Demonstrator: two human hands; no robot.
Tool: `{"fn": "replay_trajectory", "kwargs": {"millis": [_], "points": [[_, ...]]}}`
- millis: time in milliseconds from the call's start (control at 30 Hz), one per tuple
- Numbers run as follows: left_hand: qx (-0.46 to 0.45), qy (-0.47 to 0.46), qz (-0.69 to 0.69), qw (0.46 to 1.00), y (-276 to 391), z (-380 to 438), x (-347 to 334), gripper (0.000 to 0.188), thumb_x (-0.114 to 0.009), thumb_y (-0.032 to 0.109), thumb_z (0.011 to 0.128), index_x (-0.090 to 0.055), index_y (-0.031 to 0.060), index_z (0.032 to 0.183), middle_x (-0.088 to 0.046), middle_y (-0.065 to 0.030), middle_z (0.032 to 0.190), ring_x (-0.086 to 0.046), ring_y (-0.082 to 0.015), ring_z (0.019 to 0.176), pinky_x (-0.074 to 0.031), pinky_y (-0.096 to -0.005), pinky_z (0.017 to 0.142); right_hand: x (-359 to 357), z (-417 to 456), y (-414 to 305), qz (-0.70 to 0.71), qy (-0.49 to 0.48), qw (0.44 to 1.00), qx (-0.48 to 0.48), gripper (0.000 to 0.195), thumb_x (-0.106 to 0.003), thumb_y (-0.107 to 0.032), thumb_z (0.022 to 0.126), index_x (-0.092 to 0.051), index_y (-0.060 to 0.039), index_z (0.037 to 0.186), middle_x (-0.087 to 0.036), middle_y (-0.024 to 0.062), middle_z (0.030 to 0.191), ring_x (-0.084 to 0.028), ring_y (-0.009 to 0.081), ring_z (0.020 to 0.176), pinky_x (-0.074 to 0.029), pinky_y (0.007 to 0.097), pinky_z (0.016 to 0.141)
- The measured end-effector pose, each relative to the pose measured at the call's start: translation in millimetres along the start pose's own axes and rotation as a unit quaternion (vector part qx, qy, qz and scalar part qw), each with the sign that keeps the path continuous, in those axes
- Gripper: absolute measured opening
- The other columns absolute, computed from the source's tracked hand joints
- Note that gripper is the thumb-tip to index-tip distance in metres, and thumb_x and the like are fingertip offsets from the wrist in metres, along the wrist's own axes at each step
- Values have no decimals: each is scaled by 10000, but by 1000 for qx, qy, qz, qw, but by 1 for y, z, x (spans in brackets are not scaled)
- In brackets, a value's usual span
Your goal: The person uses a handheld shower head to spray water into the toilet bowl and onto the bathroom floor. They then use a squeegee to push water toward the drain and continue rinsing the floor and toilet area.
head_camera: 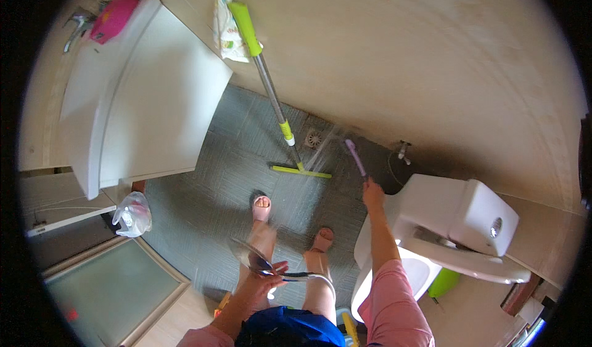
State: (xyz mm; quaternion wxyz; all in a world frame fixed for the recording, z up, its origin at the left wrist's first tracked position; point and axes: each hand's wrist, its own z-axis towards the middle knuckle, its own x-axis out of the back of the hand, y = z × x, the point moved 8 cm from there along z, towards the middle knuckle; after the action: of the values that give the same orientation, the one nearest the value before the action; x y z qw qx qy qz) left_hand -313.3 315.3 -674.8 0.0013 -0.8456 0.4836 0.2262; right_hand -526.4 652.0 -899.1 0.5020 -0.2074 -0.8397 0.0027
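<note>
My left hand (268, 277) is closed around the handle of a shower head (260, 260) with a silvery hose (319, 276), in front of my legs. Water streaks run over the floor by the round drain cover (314, 139). My right hand (373, 194) grips the dark end of a purple-handled brush (356, 156), its head pointing away from me toward the wall. Left of the brush, a floor squeegee (301, 171) with a grey and lime-green pole (270, 83) leans on the wall; its blade rests on the tiles.
A white toilet (397, 264) with its cistern stands at the right, beside a wall tap (403, 153). At the left are a white washbasin cabinet (152, 102), a pink container (115, 16) and a plastic bag (134, 215). A cloth (229, 32) hangs by the pole's top.
</note>
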Motion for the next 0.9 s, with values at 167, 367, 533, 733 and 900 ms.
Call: {"fn": "replay_trajectory", "kwargs": {"millis": [167,367,533,733,900], "points": [[24,-29,-73,997,7,37,24,153,-589,-112,748,-561,30,798,-449,-165,1267,-444,-264,1190,-460,-353,931,-52,82,1,-40,-49,998,1,347,-431,-271,902,-498,-76,1182,-604,204,936,-584,364,878,-472,467,740],[47,-30,-99,994,26,59,45,135,-586,-64,781,-552,65,761,-435,-157,1285,-357,-313,1257,-344,-564,992,-109,184,-129,-66,9,994,86,285,-412,-230,900,-512,-59,1106,-617,181,853,-613,362,787,-500,458,673],[15,-62,-57,996,25,57,40,180,-559,-93,783,-549,86,767,-435,-152,1287,-350,-350,1253,-340,-587,980,-84,149,-99,-80,-53,992,82,276,-421,-219,898,-523,-64,1103,-624,169,828,-621,330,799,-499,423,673],[19,-47,-41,998,24,61,65,202,-613,-57,764,-510,114,795,-416,-157,1292,-344,-356,1253,-337,-560,996,-95,159,-7,7,-83,996,41,326,-435,-241,904,-502,-89,1185,-618,166,838,-610,339,768,-483,420,651],[62,26,-17,998,56,66,34,189,-642,-2,763,-504,103,838,-406,-182,1282,-362,-355,1238,-358,-532,989,-140,215,-157,-31,-74,992,100,332,-430,-309,899,-522,-132,1165,-612,180,889,-592,334,818,-463,434,705]]}}
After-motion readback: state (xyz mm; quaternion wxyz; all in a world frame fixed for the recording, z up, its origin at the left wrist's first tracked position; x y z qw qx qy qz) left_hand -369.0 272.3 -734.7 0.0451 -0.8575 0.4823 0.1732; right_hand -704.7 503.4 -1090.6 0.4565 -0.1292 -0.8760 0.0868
